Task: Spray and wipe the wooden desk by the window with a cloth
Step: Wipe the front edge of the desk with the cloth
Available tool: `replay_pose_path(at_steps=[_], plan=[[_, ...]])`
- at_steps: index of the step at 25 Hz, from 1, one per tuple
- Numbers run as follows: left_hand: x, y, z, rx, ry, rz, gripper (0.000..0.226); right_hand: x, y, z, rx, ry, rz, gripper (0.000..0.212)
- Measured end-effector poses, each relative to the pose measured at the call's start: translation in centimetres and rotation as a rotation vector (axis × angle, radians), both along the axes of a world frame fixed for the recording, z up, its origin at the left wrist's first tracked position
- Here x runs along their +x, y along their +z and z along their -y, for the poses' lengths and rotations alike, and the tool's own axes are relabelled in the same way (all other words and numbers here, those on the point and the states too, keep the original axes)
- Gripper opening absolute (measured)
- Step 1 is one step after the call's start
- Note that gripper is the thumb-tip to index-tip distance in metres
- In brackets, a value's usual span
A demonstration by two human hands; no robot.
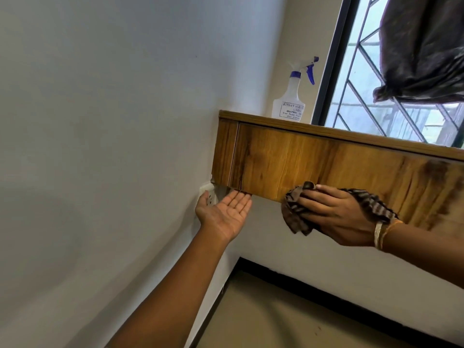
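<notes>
Two bare hands reach up toward the wooden bench (313,156) from below. Nearest, the left hand (226,212) is spread flat, palm up, its fingers (242,198) open and tucked just under the lower edge of the bench front, beside a white wall socket (207,194). The right hand (336,212) presses a striped cloth (292,209) against the lower edge of the front panel, fingers wrapped over the bunched fabric. Farther back, a white spray bottle (291,96) stands upright on the bench top near the wall corner, just beside the window (376,84).
</notes>
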State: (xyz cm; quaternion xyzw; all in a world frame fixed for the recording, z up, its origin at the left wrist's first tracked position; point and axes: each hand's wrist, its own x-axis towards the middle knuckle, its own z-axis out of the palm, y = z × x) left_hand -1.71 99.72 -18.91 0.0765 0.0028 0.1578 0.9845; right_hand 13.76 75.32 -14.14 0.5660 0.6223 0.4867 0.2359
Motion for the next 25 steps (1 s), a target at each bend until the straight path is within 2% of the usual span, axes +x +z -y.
replay_pose_path(at_steps=[4, 8, 10, 12, 13, 15, 16, 18, 20, 23, 25], plan=[[0.0, 0.2, -0.5, 0.098, -0.012, -0.016, 0.077, -1.4, 1.2, -7.7, 0.163, 0.017, -0.012, 0.043], [-0.2, 0.5, -1.4, 0.222, 0.048, -0.134, 0.063, -2.8, 2.0, -16.9, 0.066, 0.049, -0.026, 0.044], [-0.4, 0.8, -1.5, 0.288, 0.083, -0.186, 0.064, -3.0, 4.8, -18.6, 0.094, 0.059, -0.028, 0.043], [-0.4, 1.4, -1.1, 0.385, 0.138, -0.24, 0.06, -3.2, 8.5, -18.9, 0.223, 0.044, 0.013, 0.045], [-0.3, 1.9, -0.6, 0.461, 0.226, -0.302, 0.049, -3.3, 9.7, -18.8, 0.27, 0.024, 0.046, 0.047], [0.0, 2.6, 0.9, 0.705, 0.53, -0.494, 0.023, -3.7, 9.9, -19.0, 0.353, 0.008, 0.059, 0.046], [0.2, 2.8, 1.6, 0.856, 0.725, -0.584, 0.024, -4.0, 9.5, -19.4, 0.405, 0.003, 0.022, 0.043], [0.7, 3.0, 2.6, 1.165, 1.035, -0.565, 0.04, -4.2, 8.5, -19.0, 0.518, -0.011, -0.081, 0.042], [1.8, 2.7, 2.3, 1.549, 1.167, -0.493, 0.056, -3.7, 7.7, -15.0, 0.634, -0.022, -0.145, 0.043], [2.7, 2.6, 1.5, 2.104, 1.043, -0.625, 0.111, -2.9, 7.9, -6.4, 0.771, -0.078, -0.072, 0.05], [2.8, 2.4, 1.5, 2.264, 1.007, -0.718, 0.131, -3.0, 8.2, -4.3, 0.795, -0.182, -0.04, 0.051]])
